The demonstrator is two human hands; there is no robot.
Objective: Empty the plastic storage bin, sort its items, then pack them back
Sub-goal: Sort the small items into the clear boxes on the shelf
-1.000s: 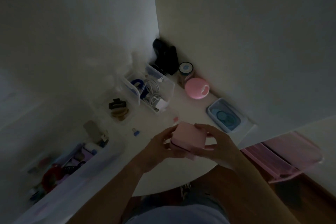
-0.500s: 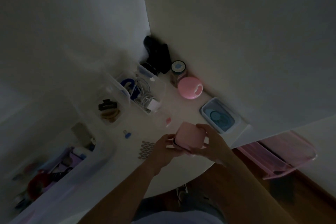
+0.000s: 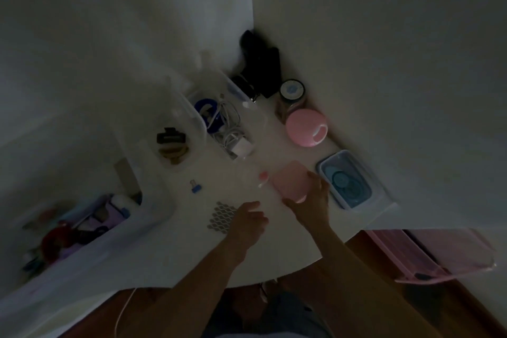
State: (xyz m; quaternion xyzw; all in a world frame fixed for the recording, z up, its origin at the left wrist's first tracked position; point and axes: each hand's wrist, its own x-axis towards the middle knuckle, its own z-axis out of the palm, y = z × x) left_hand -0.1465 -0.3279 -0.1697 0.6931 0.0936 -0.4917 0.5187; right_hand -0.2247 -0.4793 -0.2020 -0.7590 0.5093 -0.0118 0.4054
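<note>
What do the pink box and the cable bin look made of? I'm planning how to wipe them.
Pink box: likely matte plastic; smooth, rounded corners, no glare. Cable bin: clear glossy plastic; cables show through its walls. Dim light leaves both uncertain.

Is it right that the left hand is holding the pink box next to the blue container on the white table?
Not quite. The head view shows the right hand holding the pink box, not the left hand, which hovers empty beside it. The rest stands: the box is next to the blue container on the white table.
</note>
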